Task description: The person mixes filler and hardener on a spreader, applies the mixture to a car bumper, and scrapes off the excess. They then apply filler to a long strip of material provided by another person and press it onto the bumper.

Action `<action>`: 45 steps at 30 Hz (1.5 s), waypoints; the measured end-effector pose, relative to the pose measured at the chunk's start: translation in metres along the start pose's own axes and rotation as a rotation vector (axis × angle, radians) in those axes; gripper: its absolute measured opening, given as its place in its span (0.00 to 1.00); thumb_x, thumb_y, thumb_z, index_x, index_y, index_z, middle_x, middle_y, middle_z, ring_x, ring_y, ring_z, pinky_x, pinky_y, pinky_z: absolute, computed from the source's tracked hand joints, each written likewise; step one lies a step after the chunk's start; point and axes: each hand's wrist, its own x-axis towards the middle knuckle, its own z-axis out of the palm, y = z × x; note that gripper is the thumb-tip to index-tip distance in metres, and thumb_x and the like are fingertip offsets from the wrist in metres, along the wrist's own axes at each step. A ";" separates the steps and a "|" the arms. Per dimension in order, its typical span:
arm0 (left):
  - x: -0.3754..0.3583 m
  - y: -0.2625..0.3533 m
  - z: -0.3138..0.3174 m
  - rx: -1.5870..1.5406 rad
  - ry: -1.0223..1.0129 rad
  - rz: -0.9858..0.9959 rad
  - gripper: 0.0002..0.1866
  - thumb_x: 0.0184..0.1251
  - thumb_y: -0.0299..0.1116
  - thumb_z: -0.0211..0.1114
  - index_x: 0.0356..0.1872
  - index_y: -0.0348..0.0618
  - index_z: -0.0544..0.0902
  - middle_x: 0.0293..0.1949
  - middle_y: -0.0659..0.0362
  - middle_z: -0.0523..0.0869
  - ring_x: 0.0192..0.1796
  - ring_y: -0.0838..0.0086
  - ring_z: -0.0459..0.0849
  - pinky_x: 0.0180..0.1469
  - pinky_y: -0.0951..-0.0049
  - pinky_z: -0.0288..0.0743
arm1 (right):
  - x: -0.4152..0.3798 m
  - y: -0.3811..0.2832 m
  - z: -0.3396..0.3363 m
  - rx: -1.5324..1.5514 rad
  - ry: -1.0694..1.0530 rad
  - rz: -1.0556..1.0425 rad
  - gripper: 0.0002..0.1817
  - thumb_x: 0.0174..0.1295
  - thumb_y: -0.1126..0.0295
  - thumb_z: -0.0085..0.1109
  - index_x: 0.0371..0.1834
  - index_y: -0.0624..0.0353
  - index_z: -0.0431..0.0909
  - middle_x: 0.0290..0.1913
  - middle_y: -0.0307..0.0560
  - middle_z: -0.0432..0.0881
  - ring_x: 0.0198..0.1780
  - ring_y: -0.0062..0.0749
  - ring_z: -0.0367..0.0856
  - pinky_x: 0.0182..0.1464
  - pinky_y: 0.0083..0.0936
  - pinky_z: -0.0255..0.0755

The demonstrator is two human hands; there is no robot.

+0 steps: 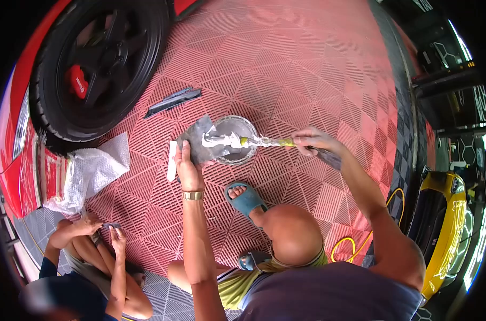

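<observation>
My left hand (186, 169), wearing a gold watch, grips a flat grey mixing plate (198, 138) by its near edge. White paste (221, 140) lies on the plate. My right hand (319, 140) is closed round a long paste-coated stirring stick (275, 142) with yellow patches; its far end rests in the paste at the plate. A dark flat blade-like end (328, 158) sticks out below my right palm. Under the stick and plate stands a round tub (253, 127) with grey smeared insides. A white strip (171, 161) shows beside my left hand, partly hidden.
A red car's wheel (117, 56) stands at upper left, near bubble wrap (101, 163). Dark trim pieces (173, 101) lie on the red tiled floor (307, 69). Another person (101, 262) sits at lower left, holding a small object. A yellow hose (355, 247) and yellow bumper (446, 224) are right.
</observation>
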 end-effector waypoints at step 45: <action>0.008 -0.010 -0.023 0.000 -0.105 -0.228 0.16 0.70 0.33 0.55 0.53 0.35 0.72 0.41 0.55 0.83 0.35 0.72 0.85 0.25 0.74 0.85 | 0.002 0.038 0.015 -0.705 0.437 -0.166 0.09 0.65 0.65 0.54 0.39 0.59 0.72 0.23 0.43 0.71 0.24 0.26 0.68 0.30 0.26 0.64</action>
